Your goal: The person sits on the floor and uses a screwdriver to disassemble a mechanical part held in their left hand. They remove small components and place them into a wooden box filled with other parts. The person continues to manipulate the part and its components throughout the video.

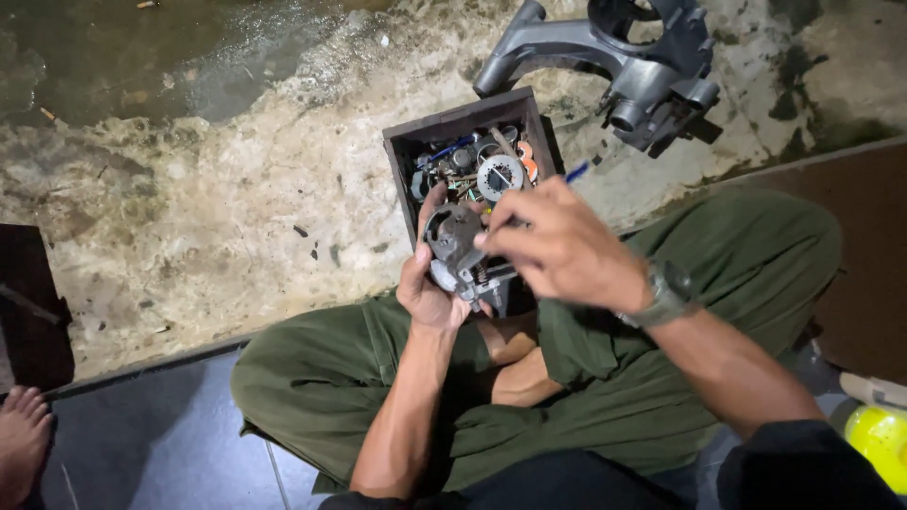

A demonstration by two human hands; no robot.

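Observation:
My left hand (427,283) grips a small grey metal machine part (457,244) from below, held over my crossed legs in green trousers. My right hand (557,241), with a watch on its wrist, is closed on a thin tool with a blue handle end (577,171) and presses its tip against the part. Just beyond both hands stands an open dark wooden box (452,124) filled with several small metal parts, among them a round toothed disc (499,177).
A large grey cast metal frame piece (631,66) lies on the rough, stained concrete past the box. A dark board (28,302) is at the left, another person's bare foot (21,436) at the lower left, and a yellow object (879,436) at the lower right.

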